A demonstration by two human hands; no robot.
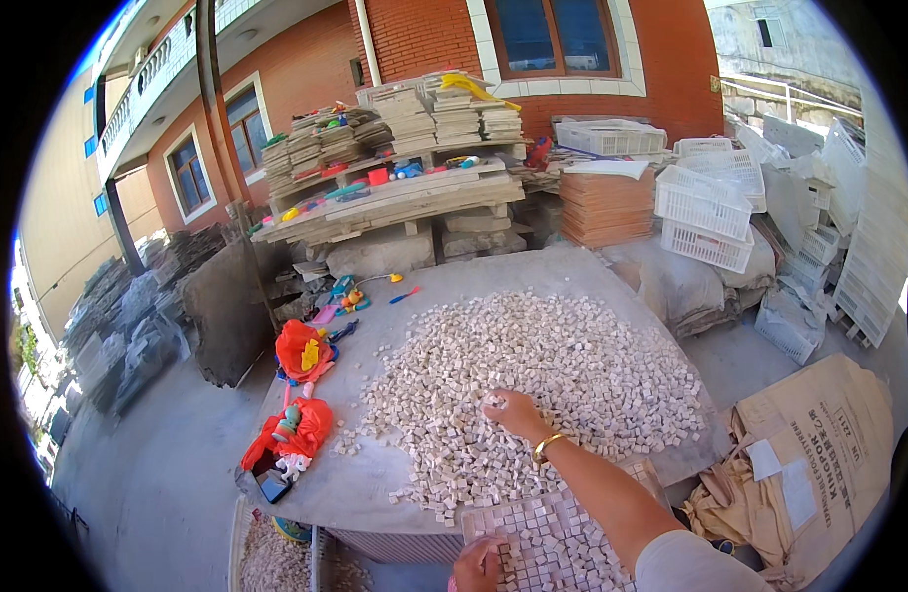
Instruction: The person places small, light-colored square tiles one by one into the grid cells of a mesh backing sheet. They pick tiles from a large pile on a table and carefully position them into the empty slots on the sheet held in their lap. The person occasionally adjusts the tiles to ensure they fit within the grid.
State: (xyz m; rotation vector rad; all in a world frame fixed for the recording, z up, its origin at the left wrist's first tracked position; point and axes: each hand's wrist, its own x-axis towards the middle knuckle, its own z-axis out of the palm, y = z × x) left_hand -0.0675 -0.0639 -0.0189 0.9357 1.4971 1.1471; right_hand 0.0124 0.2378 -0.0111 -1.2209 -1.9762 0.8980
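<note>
A wide heap of small pale stone cubes (543, 365) is spread over the grey tabletop (365, 483). My right hand (516, 414), with a gold bangle at the wrist, reaches into the heap; its fingers are curled together around a pale stone cube at their tips. At the table's near edge lies a grid tray (513, 519) partly filled with cubes, some sitting in the squares and others loose on top. My left hand (477, 567) is at this tray's left edge, low in view. Its fingers are bent closed, and what they hold is hidden.
Red plastic bags (304, 350), a phone (273, 485) and small toys (347, 294) lie along the table's left side. Below stands a bin of stone chips (271, 557). Brown paper sacks (819, 454) sit at right; stacked slabs (405, 118) and white crates (706, 202) stand behind.
</note>
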